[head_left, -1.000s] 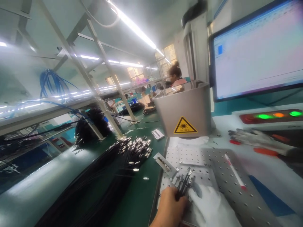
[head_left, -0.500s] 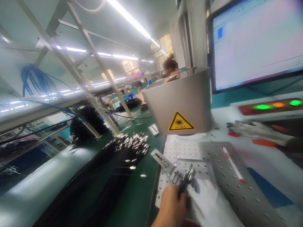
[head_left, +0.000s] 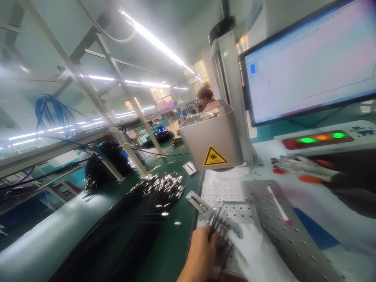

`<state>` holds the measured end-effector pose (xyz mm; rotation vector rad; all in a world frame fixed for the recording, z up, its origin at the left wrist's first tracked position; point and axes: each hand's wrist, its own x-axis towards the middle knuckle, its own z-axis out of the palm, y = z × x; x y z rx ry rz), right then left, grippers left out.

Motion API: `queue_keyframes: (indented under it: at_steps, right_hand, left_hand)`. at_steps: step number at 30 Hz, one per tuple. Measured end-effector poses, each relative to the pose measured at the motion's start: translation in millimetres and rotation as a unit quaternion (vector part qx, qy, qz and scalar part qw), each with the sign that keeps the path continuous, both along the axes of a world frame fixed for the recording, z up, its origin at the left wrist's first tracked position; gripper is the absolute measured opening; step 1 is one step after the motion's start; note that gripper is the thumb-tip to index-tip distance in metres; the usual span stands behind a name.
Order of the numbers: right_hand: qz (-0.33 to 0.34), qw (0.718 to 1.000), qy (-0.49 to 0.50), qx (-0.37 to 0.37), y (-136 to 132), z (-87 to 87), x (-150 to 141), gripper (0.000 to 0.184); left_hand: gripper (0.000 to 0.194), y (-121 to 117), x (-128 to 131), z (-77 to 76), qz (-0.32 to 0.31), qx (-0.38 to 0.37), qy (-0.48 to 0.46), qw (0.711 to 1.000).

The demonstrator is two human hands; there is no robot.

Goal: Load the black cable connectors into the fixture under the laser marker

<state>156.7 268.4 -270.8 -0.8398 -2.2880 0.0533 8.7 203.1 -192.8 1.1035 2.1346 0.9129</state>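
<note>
Our bare left hand pinches a small bunch of black cables, fingers curled round them, their metal plugs fanned over the perforated plate. Our gloved right hand lies just beside, fingers loosely bent, touching the same bunch. A red-tipped pen rests on the plate.

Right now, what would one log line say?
left hand: bare, on cable ends | right hand: white glove, same | on perforated plate
</note>
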Motion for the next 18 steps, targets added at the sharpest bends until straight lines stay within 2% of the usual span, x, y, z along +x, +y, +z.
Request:
queue_keyframes:
  at_steps: [6,10,13,16,18]
  right_hand:
    - [-0.025,0.998,-0.051,-0.029,-5,15.4,2,0.032]
    - [-0.004,0.997,-0.059,-0.046,-5,20.1,6,0.034]
    - [-0.009,0.993,-0.096,-0.072,-3,17.8,5,0.035]
    - [-0.027,0.986,-0.134,-0.098,0,13.2,0,0.04]
    - [-0.039,0.982,-0.143,-0.12,2,11.3,-2,0.036]
  left_hand:
    - [0.031,0,-13,-4.0,0.015,0.029,-0.084,0.996]
    - [0.027,-3,-9,-4.2,0.028,0.009,-0.033,0.999]
    - [0.028,-6,-1,-2.0,0.027,-0.017,0.042,0.999]
    - [0.031,-6,6,5.3,0.017,-0.073,0.099,0.992]
    - [0.031,-5,11,12.0,0.01,-0.106,0.111,0.988]
